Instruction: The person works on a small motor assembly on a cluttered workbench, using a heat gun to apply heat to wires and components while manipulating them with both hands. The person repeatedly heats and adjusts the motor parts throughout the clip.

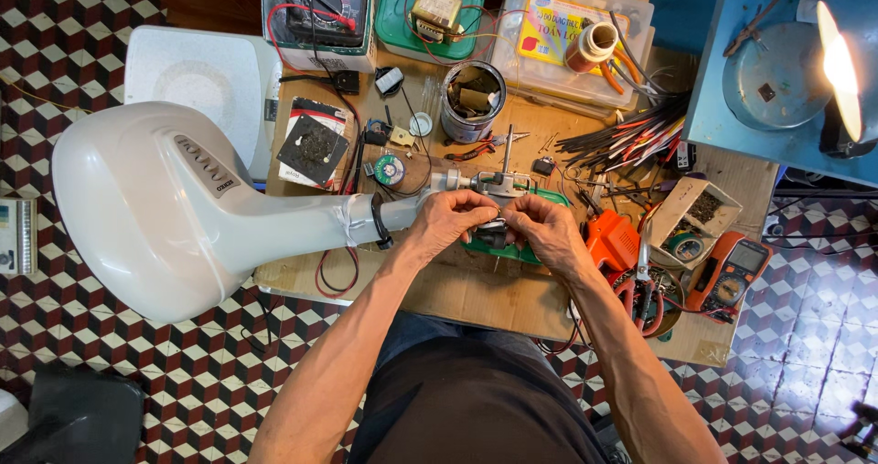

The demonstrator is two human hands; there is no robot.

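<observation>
Floor: I see red, white and black cube-pattern tiles all round a small wooden workbench (476, 290) crowded with repair gear.
Far left: a big white moulded housing (155, 208) hangs off the bench edge; its tapered neck, taped near the end, runs right to a metal mount (498, 185) just beyond my hands.
Back of bench: an analogue meter (325, 2), a green tray with a transformer (436, 9), a tin can of scraps (474, 98) and a clear box with a wire spool (585, 48).
Left hand: my left hand (450, 222) has its fingers curled and closed on the left side of the small dark motor part (494, 235).
Work piece: that motor part sits between both hands, low over a green mat (523, 252) at the bench middle. I judge it compact, rigid and fairly dense for its size; any thin leads on it would be fragile, so I would hold the solid body, not the wires. Detail is mostly hidden by fingers.
Right hand: my right hand (547, 231) pinches the same part from the right, fingertips together on it, almost touching the left hand.
Right side: an orange tool (611, 240), red-handled pliers (645, 304), an orange multimeter (736, 277), a cardboard box of bits (700, 213) and a lit lamp (846, 66) on a blue stand.
</observation>
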